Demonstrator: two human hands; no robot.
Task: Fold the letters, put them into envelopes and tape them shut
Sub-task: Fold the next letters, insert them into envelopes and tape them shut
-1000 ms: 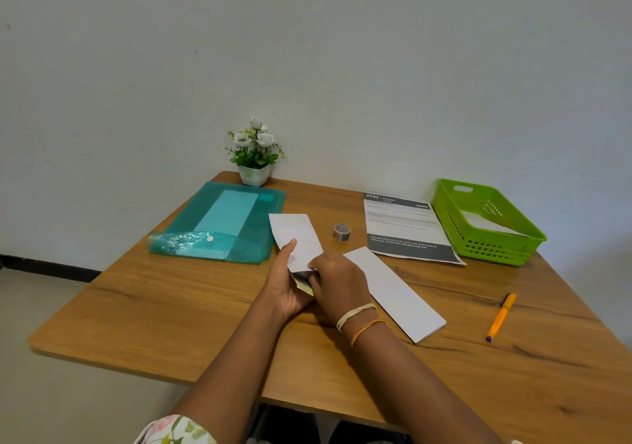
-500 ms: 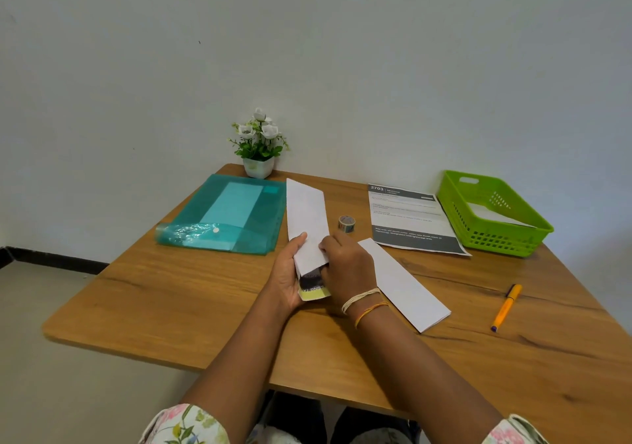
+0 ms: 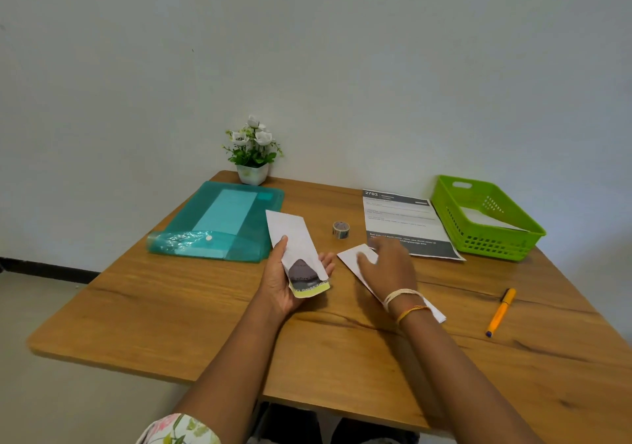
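My left hand [image 3: 285, 284] holds a white envelope [image 3: 290, 235] above the table, thumb on top and fingers under it. A folded letter [image 3: 309, 286] with a grey and yellow print sticks out of the envelope's near end. My right hand [image 3: 388, 267] hovers blurred, fingers spread, over a second white envelope [image 3: 352, 257] that lies flat on the wooden table [image 3: 205, 313]; I cannot tell if it touches. A small roll of tape [image 3: 341, 230] stands just beyond. An unfolded printed letter [image 3: 403, 221] lies at the back right.
A teal plastic folder [image 3: 219, 224] lies at the back left, a potted white flower [image 3: 253, 152] behind it by the wall. A green basket [image 3: 485, 217] with paper inside stands at the far right. An orange pen [image 3: 499, 312] lies near the right edge.
My right hand has let go of the letter and envelope and moved right, over the second envelope. My left hand keeps the envelope, now with the letter's end showing.
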